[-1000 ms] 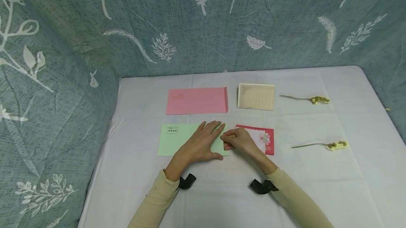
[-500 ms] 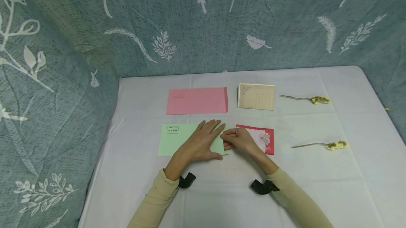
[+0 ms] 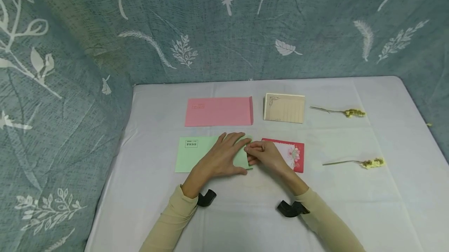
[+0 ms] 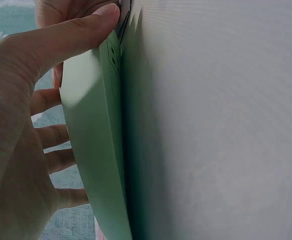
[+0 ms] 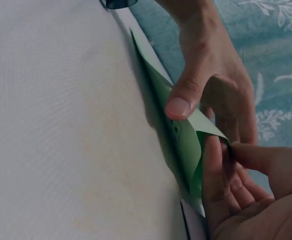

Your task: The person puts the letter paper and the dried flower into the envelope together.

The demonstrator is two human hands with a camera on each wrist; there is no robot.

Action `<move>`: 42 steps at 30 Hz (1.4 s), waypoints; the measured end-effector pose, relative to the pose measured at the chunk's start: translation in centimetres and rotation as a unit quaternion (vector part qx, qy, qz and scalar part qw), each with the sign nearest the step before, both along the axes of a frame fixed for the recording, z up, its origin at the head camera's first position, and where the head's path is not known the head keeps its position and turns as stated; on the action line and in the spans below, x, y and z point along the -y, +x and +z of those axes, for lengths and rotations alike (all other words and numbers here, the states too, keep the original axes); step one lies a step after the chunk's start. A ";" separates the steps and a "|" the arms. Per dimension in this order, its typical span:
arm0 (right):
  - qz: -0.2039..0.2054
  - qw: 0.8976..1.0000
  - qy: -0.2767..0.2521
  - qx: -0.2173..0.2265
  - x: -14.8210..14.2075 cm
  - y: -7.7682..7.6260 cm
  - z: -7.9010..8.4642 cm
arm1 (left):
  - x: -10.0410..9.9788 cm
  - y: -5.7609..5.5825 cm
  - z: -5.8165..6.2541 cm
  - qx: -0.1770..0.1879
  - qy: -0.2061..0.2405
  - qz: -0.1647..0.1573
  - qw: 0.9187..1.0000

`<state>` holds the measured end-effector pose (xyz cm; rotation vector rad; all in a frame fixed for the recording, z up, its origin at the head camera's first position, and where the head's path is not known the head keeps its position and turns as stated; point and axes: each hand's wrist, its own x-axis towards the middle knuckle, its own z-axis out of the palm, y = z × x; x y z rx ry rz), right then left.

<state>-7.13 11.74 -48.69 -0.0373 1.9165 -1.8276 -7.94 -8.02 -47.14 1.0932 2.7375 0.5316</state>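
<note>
A green envelope point(image 3: 189, 160) with a small printed box lies on the white-covered table. My left hand point(image 3: 221, 159) spreads over its right part, thumb toward the near edge and fingers toward the far edge. At the right end my right hand point(image 3: 268, 156) pinches the envelope's upper layer between thumb and fingers. In the right wrist view the envelope point(image 5: 186, 142) bows up and its mouth gapes, with some fingers of my right hand inside the opening. A red card with a flower print point(image 3: 297, 157) lies partly hidden under my right hand and wrist.
Behind the green envelope lies a pink envelope point(image 3: 217, 111). A stack of beige lined cards point(image 3: 285, 108) sits to its right. Two dried flower stems, an upper one point(image 3: 352, 113) and a lower one point(image 3: 372, 163), lie at the right. A patterned blue-green cloth point(image 3: 245, 30) hangs behind the table.
The fingers of my left hand bend slightly more over the green envelope, and its right end lifts a little. My right hand keeps its pinch. The head view shifts slightly.
</note>
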 end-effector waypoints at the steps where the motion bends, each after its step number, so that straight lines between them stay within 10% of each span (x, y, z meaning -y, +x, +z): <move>1: -0.002 1.000 0.002 -0.002 0.0 0.0 0.1 | 0.0 0.0 0.0 0.000 0.001 0.001 1.000; 42: 0.022 0.999 0.021 -0.035 -1.2 -0.4 1.1 | -0.5 -0.7 0.1 -0.027 0.048 0.011 0.998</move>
